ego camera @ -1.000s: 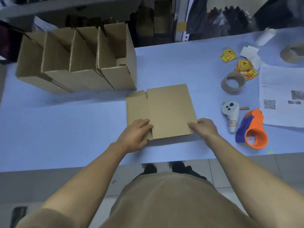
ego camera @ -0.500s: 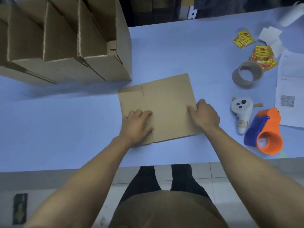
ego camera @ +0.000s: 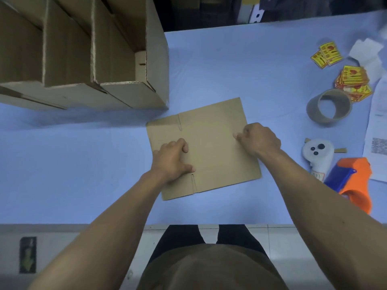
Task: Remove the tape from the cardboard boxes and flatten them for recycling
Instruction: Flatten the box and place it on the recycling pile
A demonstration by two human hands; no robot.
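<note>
A flattened brown cardboard box (ego camera: 213,151) lies on the blue table (ego camera: 230,65) in front of me. My left hand (ego camera: 170,160) rests on its left part, fingers bent, pressing down on the board. Over at the right edge, my right hand (ego camera: 258,139) grips the board with the thumb on top and the fingers curled at the edge. No tape shows on the flat box. Several open, upright cardboard boxes (ego camera: 129,95) stand side by side at the back left.
To the right lie a brown tape roll (ego camera: 328,107), a white controller (ego camera: 317,153), an orange and blue tape dispenser (ego camera: 354,181), yellow stickers (ego camera: 351,80) and printed papers (ego camera: 377,126). The table's front edge runs just below the flat box.
Both hands have slid from the near corners farther up the flat box. My head has moved closer and looks more steeply down. The box stays flat on the table.
</note>
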